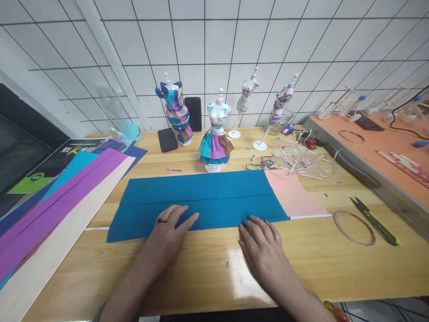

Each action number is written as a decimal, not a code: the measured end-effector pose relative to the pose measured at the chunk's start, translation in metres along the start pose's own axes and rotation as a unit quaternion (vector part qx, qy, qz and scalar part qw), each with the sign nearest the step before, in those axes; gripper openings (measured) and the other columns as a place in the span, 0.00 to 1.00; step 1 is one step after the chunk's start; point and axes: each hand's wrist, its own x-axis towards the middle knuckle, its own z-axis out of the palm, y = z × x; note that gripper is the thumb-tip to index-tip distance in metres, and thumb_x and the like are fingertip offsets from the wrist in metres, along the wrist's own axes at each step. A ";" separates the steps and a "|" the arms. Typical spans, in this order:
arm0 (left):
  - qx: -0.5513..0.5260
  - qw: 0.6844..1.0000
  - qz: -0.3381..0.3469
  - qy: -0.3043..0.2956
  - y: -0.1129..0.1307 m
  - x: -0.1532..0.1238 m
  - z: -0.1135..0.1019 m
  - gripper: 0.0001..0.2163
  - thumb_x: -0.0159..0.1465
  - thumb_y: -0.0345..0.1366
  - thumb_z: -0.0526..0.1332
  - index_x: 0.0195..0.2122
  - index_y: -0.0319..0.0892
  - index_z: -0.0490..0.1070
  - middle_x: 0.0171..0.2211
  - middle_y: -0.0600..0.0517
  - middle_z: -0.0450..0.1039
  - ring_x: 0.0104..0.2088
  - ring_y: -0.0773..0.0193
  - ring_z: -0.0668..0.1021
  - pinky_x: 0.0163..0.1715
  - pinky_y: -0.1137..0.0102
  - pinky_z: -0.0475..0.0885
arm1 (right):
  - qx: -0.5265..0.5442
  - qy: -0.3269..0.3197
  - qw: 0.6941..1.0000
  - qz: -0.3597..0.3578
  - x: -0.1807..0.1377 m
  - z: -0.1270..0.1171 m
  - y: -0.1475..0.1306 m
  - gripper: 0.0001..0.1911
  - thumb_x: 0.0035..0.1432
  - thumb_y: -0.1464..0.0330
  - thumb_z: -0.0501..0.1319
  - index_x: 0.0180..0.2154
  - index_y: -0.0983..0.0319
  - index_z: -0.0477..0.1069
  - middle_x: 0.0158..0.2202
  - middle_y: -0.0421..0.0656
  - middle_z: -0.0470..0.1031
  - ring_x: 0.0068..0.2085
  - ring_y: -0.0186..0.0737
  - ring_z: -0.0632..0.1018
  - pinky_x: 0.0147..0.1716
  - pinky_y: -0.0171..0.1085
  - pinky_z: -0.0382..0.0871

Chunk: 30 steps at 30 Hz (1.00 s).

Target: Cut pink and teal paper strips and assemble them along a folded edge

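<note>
Left hand point(174, 223): unclenched, fingers spread over the near half of the blue sheet point(214, 208); gripping nothing.
Right hand point(264, 237): loosely extended, fingers slightly bent, tips at the sheet's near edge; no grip seen.
Blue sheet: lying lengthwise before me on the table point(201, 277), right end beside the pink sheet point(296, 192).
Crease: runs lengthwise; I judge my present step to be smoothing and squaring.
Near edge: next move calls for light, even pressure from both hands, lest the sheet skew.
Green snips point(378, 223): right side, untouched.
</note>
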 end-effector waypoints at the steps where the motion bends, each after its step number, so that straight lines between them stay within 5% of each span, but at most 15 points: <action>1: 0.015 0.999 0.032 0.008 0.003 0.001 0.000 0.23 0.63 0.22 0.48 0.55 0.52 0.63 0.54 0.45 0.63 0.55 0.52 0.63 0.48 0.56 0.65 | 0.001 0.003 1.000 -0.001 0.000 0.001 0.000 0.14 0.63 0.71 0.51 0.45 0.67 0.71 0.43 0.52 0.73 0.53 0.52 0.66 0.50 0.52 0.57; 7: 0.035 0.991 0.129 0.006 0.011 0.008 -0.001 0.17 0.64 0.28 0.53 0.52 0.52 0.65 0.57 0.46 0.61 0.59 0.50 0.59 0.52 0.51 0.62 | 0.007 0.000 1.000 -0.006 -0.002 0.004 0.001 0.14 0.63 0.71 0.51 0.46 0.67 0.70 0.44 0.51 0.74 0.53 0.51 0.67 0.50 0.51 0.58; 19: 0.037 0.994 0.098 -0.028 0.016 0.005 0.005 0.14 0.63 0.28 0.55 0.48 0.48 0.69 0.57 0.44 0.62 0.59 0.48 0.59 0.54 0.49 0.59 | 0.039 -0.015 0.999 -0.003 0.002 -0.003 0.001 0.14 0.63 0.70 0.52 0.47 0.66 0.71 0.46 0.50 0.74 0.54 0.52 0.67 0.52 0.54 0.58; 30: 0.022 0.996 0.086 -0.008 0.018 0.003 0.011 0.13 0.64 0.28 0.53 0.47 0.47 0.70 0.56 0.44 0.63 0.59 0.50 0.59 0.55 0.50 0.59 | 0.102 -0.093 0.980 -0.144 0.018 -0.002 -0.043 0.25 0.61 0.67 0.55 0.59 0.64 0.57 0.59 0.48 0.61 0.62 0.46 0.58 0.57 0.52 0.58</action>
